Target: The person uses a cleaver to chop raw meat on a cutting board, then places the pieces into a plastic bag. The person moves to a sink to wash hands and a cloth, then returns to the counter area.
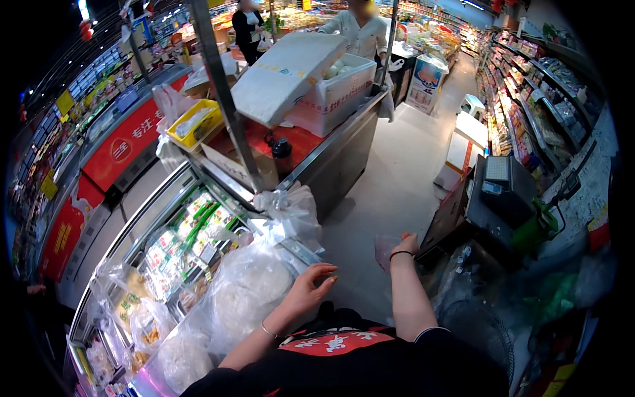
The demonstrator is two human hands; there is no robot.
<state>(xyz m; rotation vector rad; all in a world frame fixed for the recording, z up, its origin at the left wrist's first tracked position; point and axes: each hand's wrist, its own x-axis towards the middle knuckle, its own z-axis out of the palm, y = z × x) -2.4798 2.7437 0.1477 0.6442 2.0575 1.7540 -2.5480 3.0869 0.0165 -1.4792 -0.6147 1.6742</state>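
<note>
My right hand (409, 243), with a dark band at the wrist, is held out over the aisle floor. Its fingers are closed on a thin translucent plastic bag (385, 253), which hangs to the left of the hand. My left hand (308, 288) is curled in front of my body, thumb and fingers apart, with nothing visible in it. Just beyond it lies a large clear plastic bag (248, 285) with round, whitish contents I cannot make out. The bag lies along the near edge of a chilled display case (186, 173) holding green-and-white packets (198, 226).
Ahead stands a metal counter (342, 166) bearing a white foam box (342, 97), its tilted lid (283, 74), a yellow basket (196, 124) and a dark flask (282, 149). A person (359, 32) stands behind it. Right are a scale (506, 183) and stocked shelves (526, 94).
</note>
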